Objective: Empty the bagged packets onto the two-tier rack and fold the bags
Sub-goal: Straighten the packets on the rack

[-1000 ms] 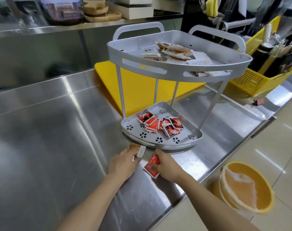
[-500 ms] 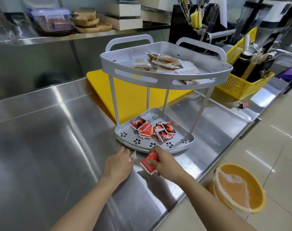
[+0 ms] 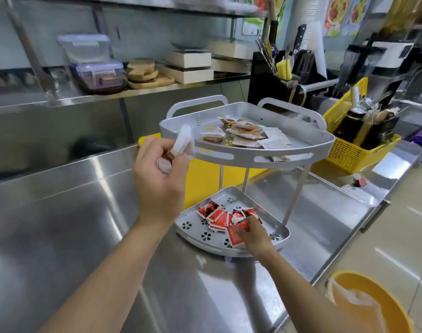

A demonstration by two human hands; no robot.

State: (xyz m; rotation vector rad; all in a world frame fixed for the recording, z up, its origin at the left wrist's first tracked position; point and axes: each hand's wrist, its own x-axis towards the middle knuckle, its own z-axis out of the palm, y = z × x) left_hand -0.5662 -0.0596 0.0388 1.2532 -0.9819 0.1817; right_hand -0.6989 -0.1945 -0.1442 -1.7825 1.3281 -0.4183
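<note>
L hand [image 3: 160, 174] is up at the left edge of the rack's [image 3: 243, 160] top tier, fingers curled round a clear plastic piece [image 3: 179, 146]; it's blurred, can't tell more. R hand [image 3: 254, 234] is down in the rack's bottom tier, pinching a red packet [image 3: 236, 235] next to the red pile [image 3: 216, 216]. Brown & white packets [image 3: 247, 134] lie on the top tier. The rack stands on a steel tabletop [image 3: 60, 224].

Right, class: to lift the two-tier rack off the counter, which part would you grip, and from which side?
Grip the two loop handles at the back of the rack, from above. They stand upright above the top rim, clear of the packets, loops open for fingers.
</note>
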